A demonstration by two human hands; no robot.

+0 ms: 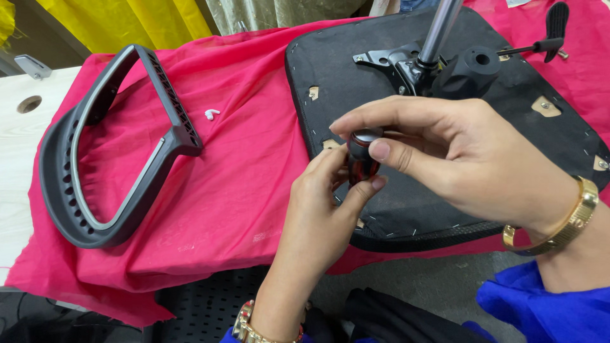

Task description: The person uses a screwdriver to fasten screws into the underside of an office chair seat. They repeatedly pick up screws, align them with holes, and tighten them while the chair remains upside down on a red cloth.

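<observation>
Right now your fingers (380, 150) pinch a small dark red-and-black handle (363, 159) from both sides; your left hand (321, 209) grips it from below, your right hand (457, 152) caps it from above, over the black chair seat's (445, 209) near edge; a grey armrest frame (108, 152) lies well apart on the pink cloth (241, 165).

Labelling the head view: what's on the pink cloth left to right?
Grey chair armrest loop → small white earbud → left hand and right hand together on a short dark red screwdriver handle → black seat underside with its metal post.
</observation>
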